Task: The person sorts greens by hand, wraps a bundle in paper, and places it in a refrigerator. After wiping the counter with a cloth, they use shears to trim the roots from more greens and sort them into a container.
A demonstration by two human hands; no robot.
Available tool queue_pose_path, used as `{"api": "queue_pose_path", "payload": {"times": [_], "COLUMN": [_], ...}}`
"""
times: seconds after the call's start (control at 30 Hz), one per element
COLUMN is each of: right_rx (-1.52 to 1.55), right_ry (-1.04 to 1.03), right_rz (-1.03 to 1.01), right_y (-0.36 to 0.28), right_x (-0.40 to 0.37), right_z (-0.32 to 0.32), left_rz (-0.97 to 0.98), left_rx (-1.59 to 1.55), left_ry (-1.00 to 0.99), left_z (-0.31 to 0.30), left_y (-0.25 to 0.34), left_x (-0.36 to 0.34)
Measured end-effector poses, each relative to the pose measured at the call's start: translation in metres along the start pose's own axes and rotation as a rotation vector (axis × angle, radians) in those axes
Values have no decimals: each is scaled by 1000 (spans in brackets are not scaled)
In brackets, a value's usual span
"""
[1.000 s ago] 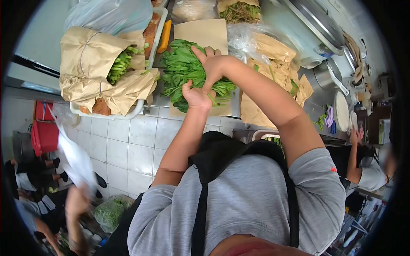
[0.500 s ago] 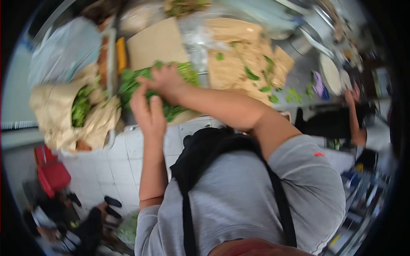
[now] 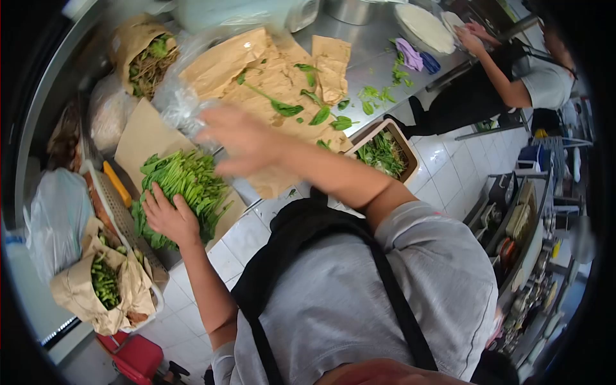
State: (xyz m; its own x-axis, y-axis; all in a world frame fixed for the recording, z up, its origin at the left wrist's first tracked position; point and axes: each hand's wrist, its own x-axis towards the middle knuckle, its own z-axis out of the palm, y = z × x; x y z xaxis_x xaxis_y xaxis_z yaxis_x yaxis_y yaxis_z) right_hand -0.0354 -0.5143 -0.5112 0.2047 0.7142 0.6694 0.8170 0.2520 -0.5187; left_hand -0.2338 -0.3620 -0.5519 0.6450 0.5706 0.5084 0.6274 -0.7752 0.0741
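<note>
A thick bundle of leafy greens (image 3: 192, 186) lies on a sheet of brown paper (image 3: 144, 138) at the left part of the steel counter. My left hand (image 3: 168, 217) rests on the leaves with its fingers spread. Blurred by motion, my right hand (image 3: 237, 138) is raised to the right of the bundle, near the clear plastic (image 3: 179, 106); its fingers are smeared. Crumpled brown paper (image 3: 256, 83) with loose stems and leaves (image 3: 285, 108) on it spreads beyond my right hand.
A paper bag of herbs (image 3: 151, 58), a basket (image 3: 122, 221) and an open paper bag of greens (image 3: 106, 282) stand on the left. A bin of greens (image 3: 385, 154) sits past the counter's edge. A co-worker (image 3: 513, 83) stands at the upper right, hands near a round white item.
The view has turned toward the right. My right hand has left the greens and moved right. My left hand now lies on the leaves, and the bundle shows more fully.
</note>
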Motion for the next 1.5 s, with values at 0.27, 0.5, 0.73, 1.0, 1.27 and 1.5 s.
{"api": "queue_pose_path", "payload": {"times": [0.27,0.5,0.73,1.0,1.27,1.5], "right_rx": [-859,-1014,-973,-568,-658,-663], "right_ry": [442,259,71,-225,34,494], "right_rz": [934,1144,1335,691,1012,648], "right_y": [162,221,278,150,47,38], "right_x": [-200,-226,-213,-241,-366,-253], "right_z": [-257,-311,-328,-268,-184,-273], "left_rz": [4,38,28,95,145,113], "left_rx": [73,92,91,93,119,137], "left_ry": [-21,-15,-42,-20,48,38], "left_z": [2,1,4,3,7,8], "left_y": [5,9,9,6,3,0], "left_x": [4,8,10,10,10,10]}}
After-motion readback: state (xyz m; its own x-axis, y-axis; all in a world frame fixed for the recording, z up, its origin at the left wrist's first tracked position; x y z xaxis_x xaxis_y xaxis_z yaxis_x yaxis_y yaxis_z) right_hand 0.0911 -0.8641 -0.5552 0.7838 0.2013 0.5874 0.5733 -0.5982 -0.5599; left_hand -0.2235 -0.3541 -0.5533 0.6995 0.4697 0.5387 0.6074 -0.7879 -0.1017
